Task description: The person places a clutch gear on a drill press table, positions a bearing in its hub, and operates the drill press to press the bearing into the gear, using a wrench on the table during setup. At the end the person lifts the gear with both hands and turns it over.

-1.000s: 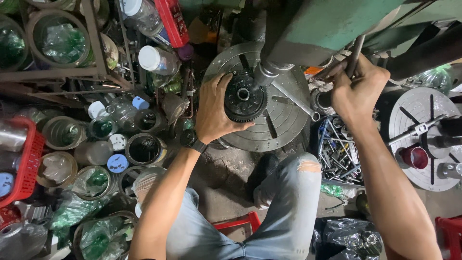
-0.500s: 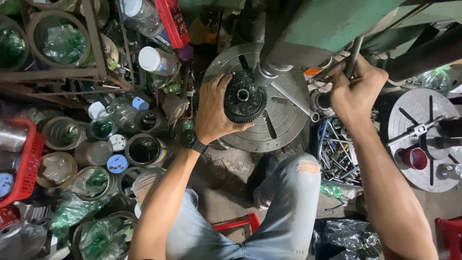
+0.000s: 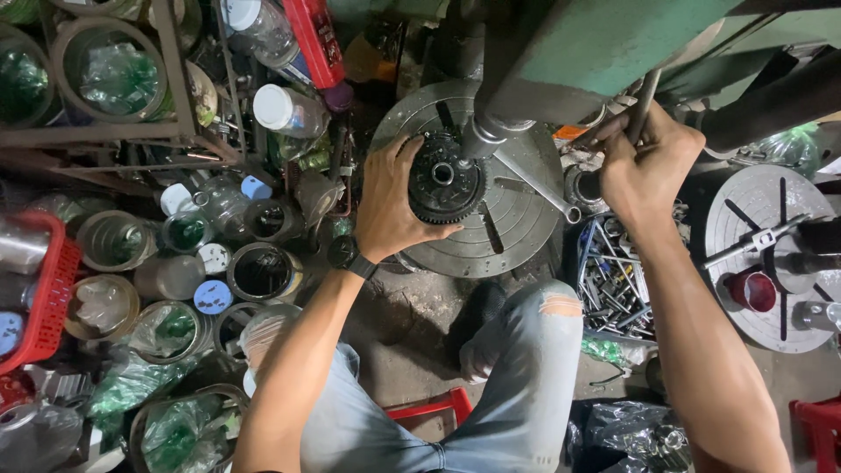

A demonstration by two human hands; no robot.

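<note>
Under drill press, head view: left hand (image 3: 390,206) steadies dark toothed gear (image 3: 444,180) on round slotted table (image 3: 517,219), fingers wrapped round gear's rim. Right hand (image 3: 644,166) fist-closed on feed lever (image 3: 642,105). Judged step: drilling gear. Next calls for firm hold, smooth lever pull. Both forearms extended, left wrist bent inward.

Black toothed gear (image 3: 444,180) on a dull grey slotted round plate (image 3: 504,236), green machine housing (image 3: 604,44), black wristwatch (image 3: 348,255), pale blue ripped jeans (image 3: 526,377), red basket (image 3: 44,298) at left, white and blue jar lids (image 3: 212,296), green-tinted plastic bags (image 3: 123,74), red stool (image 3: 438,407), second grey slotted plate (image 3: 771,254) at right
</note>
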